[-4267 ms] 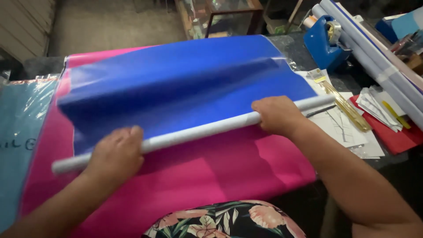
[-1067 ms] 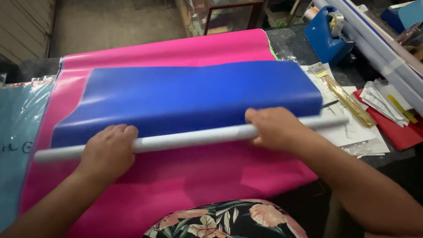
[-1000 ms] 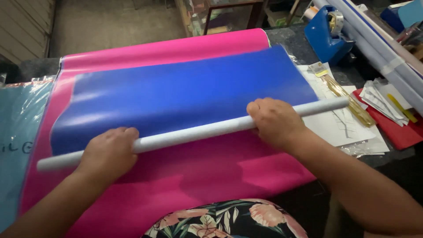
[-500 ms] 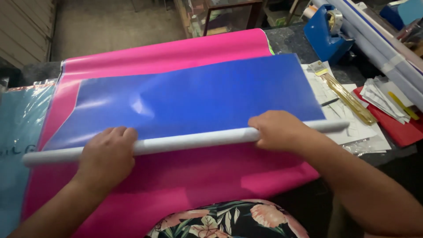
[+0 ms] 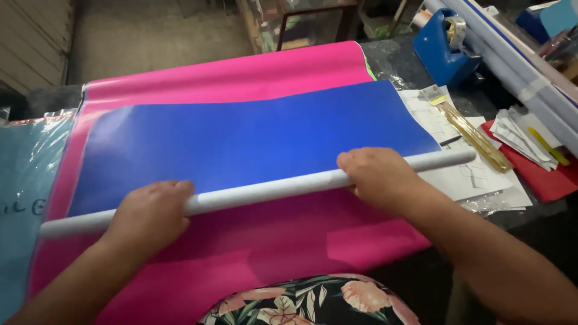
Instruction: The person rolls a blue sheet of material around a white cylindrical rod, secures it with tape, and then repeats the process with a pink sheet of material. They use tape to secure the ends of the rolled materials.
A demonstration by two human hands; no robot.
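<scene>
A bright pink sheet (image 5: 241, 72) covers the table, and a deep blue sheet (image 5: 253, 138) lies on it. The long tube (image 5: 265, 191) across them is pale grey-white. At the near edge shows black cloth with pink and green flowers (image 5: 307, 304). Far right stands a blue tape dispenser (image 5: 442, 51); right of the sheets lie white papers (image 5: 463, 180), a yellowish transparent ruler (image 5: 472, 135) and a red folder (image 5: 542, 180). Left lies a light blue sheet (image 5: 24, 198).

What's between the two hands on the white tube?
Head view: only a bare stretch of the white tube between left hand and right hand, blue sheet behind it.
</scene>
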